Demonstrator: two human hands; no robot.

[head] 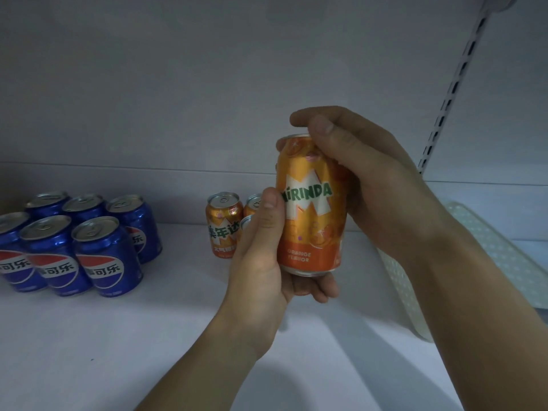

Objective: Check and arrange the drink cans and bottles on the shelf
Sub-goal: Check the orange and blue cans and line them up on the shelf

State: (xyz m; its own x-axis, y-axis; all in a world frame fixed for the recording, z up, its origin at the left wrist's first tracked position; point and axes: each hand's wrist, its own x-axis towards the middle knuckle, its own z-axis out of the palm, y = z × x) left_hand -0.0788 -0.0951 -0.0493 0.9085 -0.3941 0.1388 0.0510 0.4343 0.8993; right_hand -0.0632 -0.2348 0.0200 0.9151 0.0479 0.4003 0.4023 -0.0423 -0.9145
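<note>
An orange Mirinda can (311, 209) is held upright above the white shelf (118, 336), label facing me. My left hand (261, 262) cups its bottom and left side, thumb on the label. My right hand (370, 173) grips its top and right side from above. Behind it on the shelf stand more orange Mirinda cans (224, 223), partly hidden by my left hand. At the left, several blue Pepsi cans (89, 247) stand in two rows.
A pale perforated tray (489, 262) lies on the shelf at the right. A slotted metal upright (453, 93) runs up the back wall at the right. Bare shelf surface lies in front of the cans.
</note>
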